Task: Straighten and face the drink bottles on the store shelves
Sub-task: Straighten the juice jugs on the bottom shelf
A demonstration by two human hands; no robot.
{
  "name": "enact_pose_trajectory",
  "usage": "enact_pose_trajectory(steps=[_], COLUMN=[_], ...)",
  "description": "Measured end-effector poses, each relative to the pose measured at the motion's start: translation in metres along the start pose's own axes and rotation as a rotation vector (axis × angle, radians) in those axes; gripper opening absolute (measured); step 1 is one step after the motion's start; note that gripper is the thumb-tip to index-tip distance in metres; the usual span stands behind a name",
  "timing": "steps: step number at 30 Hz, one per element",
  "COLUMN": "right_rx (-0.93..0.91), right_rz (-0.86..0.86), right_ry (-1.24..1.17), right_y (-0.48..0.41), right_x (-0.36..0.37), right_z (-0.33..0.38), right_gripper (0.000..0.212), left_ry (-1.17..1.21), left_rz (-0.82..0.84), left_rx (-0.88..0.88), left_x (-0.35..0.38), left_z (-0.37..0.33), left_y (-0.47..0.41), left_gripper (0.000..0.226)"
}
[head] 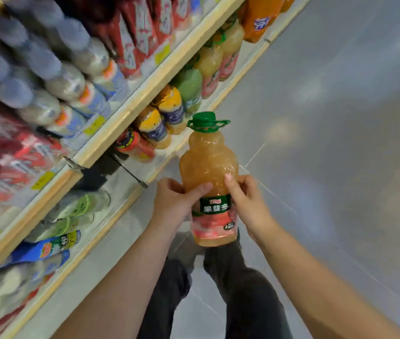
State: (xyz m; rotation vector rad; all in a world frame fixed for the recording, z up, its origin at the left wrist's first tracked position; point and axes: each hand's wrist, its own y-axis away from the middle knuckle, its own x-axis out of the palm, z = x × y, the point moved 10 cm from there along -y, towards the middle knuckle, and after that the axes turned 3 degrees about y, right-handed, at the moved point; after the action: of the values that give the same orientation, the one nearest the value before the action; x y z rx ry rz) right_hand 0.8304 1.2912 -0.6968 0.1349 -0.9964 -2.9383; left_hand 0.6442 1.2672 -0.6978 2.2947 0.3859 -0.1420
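A large juice bottle [208, 165] with pale orange liquid, a green cap with a carry loop and a pink-and-green label is held upright in front of the shelves, off the shelf and over the aisle floor. My left hand [173, 204] grips its left side at the waist. On the right side my right hand [246, 201] presses with thumb and fingers at the label's top edge. The label faces me. Matching juice bottles [228, 45] stand in a row on the lower shelf, further along.
Wooden-edged shelves [130, 111] run diagonally on the left. The upper tier holds grey-capped bottles [54, 69] and red-labelled bottles [135, 37]. The lower tier holds yellow-topped bottles [155, 123], green ones and orange ones. Grey tiled floor [328, 118] lies to the right; my legs are below.
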Motion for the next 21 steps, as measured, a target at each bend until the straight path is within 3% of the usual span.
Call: enact_pose_trajectory(steps=[3, 7, 13, 19, 21], right_rx=[-0.019, -0.095, -0.170, -0.122, -0.094], right_rz=[-0.014, -0.048, -0.096, -0.047, -0.047], right_ry=[0.030, 0.095, 0.130, 0.085, 0.103], right_y=[0.030, 0.054, 0.045, -0.005, -0.032], right_x=[-0.045, -0.107, -0.173, -0.212, -0.226], right_z=[0.071, 0.158, 0.242, 0.287, 0.301], right_gripper=[0.062, 0.057, 0.045, 0.062, 0.068], left_ry=[-0.012, 0.116, 0.155, 0.215, 0.235], left_rz=[0.016, 0.105, 0.224, 0.312, 0.324], left_rx=[0.055, 0.132, 0.192, 0.223, 0.226], left_x=[0.025, 0.069, 0.133, 0.193, 0.213], left_z=[-0.074, -0.151, -0.229, -0.295, -0.314], left_y=[0.051, 0.100, 0.117, 0.080, 0.062], left_gripper=[0.064, 0.092, 0.101, 0.080, 0.084])
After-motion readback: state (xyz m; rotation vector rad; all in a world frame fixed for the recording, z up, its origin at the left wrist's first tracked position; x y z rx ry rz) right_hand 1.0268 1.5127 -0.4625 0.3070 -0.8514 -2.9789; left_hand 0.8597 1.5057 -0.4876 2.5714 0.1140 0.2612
